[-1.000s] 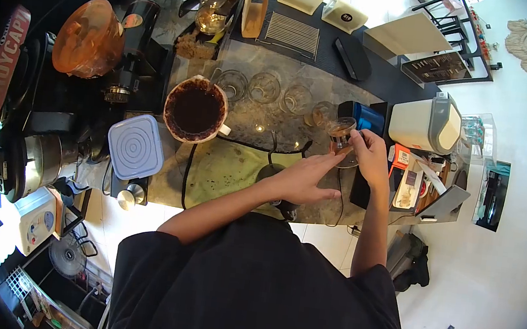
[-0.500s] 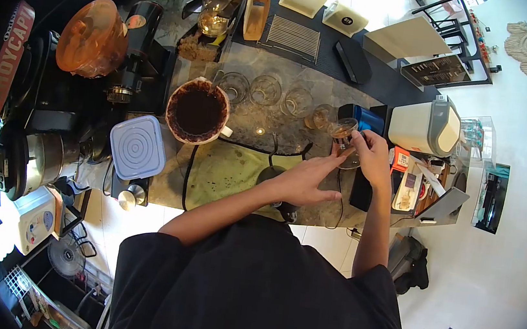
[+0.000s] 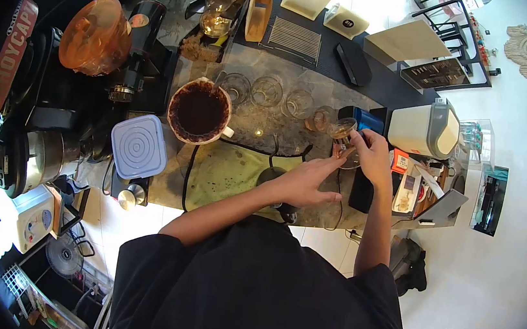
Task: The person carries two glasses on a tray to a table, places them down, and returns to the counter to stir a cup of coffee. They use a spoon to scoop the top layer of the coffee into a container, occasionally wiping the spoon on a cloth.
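Note:
Toward the right of the counter, my right hand (image 3: 373,156) pinches a small clear glass cup (image 3: 343,128) at its near side. My left hand (image 3: 310,181) reaches across from the left, palm down. Its fingers are stretched out together, fingertips right below the glass cup and close to my right fingers, with the thumb apart. Another small glass (image 3: 322,116) stands just left of the held cup. Under my fingers, a round clear rim (image 3: 351,161) shows partly. A green apron-like cloth (image 3: 223,176) lies below my left forearm.
Several clear glasses (image 3: 266,91) stand in a row along the counter (image 3: 262,60). A coffee dripper with dark grounds (image 3: 200,112) sits to their left, beside a blue-lidded container (image 3: 139,147). An orange hopper (image 3: 96,35) is at left, a cream bin (image 3: 419,125) at right.
Both hands stay at the small glass cup with almost the same pose. The whole view has shifted very slightly.

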`<action>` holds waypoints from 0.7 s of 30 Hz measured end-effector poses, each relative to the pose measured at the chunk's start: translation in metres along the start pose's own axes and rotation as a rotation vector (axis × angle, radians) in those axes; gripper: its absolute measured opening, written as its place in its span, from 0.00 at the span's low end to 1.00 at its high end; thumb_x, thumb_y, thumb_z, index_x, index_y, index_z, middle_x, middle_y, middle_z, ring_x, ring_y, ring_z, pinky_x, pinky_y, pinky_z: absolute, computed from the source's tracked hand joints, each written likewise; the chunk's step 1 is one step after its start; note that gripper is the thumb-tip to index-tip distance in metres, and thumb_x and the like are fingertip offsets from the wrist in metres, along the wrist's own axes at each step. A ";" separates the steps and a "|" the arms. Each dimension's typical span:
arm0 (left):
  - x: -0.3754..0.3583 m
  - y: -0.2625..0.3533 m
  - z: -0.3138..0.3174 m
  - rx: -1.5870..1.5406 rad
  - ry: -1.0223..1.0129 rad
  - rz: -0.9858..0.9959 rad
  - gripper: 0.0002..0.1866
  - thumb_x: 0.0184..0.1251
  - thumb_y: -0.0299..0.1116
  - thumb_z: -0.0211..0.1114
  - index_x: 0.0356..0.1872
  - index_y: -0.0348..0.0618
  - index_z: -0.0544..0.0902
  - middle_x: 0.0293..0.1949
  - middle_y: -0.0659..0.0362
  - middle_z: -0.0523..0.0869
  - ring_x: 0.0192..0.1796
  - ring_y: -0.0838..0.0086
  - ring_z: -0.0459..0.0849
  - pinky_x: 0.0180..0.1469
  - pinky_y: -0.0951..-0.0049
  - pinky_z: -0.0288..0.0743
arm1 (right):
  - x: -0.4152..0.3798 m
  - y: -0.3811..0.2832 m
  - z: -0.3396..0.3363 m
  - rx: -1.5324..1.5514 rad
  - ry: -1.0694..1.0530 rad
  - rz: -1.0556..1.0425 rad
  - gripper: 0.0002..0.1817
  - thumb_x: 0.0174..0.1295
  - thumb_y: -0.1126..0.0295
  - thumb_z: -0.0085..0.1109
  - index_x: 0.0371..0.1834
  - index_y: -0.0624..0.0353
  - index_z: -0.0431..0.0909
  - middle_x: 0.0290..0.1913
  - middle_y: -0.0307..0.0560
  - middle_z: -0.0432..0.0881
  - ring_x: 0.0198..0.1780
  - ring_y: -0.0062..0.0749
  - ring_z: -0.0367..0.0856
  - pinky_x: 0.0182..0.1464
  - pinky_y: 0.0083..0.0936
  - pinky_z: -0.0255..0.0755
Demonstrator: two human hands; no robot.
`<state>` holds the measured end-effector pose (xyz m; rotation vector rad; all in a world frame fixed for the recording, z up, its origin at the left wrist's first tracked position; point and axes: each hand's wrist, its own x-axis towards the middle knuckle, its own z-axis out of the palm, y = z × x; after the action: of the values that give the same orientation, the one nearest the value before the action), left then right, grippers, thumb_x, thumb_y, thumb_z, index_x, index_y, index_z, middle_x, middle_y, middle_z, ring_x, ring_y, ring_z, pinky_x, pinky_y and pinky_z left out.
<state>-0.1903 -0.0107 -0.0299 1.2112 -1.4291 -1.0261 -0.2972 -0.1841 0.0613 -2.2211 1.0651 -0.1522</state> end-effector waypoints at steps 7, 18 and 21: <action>-0.001 0.000 -0.001 -0.008 0.007 0.001 0.48 0.73 0.53 0.71 0.83 0.34 0.60 0.79 0.39 0.69 0.81 0.47 0.67 0.82 0.52 0.60 | 0.005 0.012 0.001 -0.030 0.009 -0.012 0.20 0.73 0.58 0.64 0.37 0.71 0.82 0.24 0.57 0.77 0.25 0.38 0.69 0.33 0.38 0.64; -0.001 0.000 -0.004 -0.002 0.002 -0.005 0.49 0.73 0.54 0.70 0.84 0.36 0.59 0.79 0.37 0.68 0.81 0.46 0.66 0.82 0.51 0.59 | 0.007 0.007 0.001 -0.189 0.037 -0.118 0.18 0.75 0.61 0.64 0.36 0.70 0.81 0.24 0.44 0.78 0.27 0.23 0.69 0.33 0.30 0.64; -0.001 -0.001 -0.004 0.009 -0.008 -0.023 0.49 0.73 0.55 0.70 0.84 0.36 0.58 0.80 0.37 0.68 0.81 0.46 0.66 0.82 0.51 0.59 | 0.007 0.008 0.002 -0.189 0.048 -0.094 0.19 0.75 0.60 0.64 0.36 0.70 0.82 0.24 0.47 0.79 0.27 0.27 0.70 0.33 0.32 0.65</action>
<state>-0.1864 -0.0098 -0.0300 1.2337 -1.4302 -1.0418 -0.2968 -0.1913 0.0539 -2.4504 1.0386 -0.1515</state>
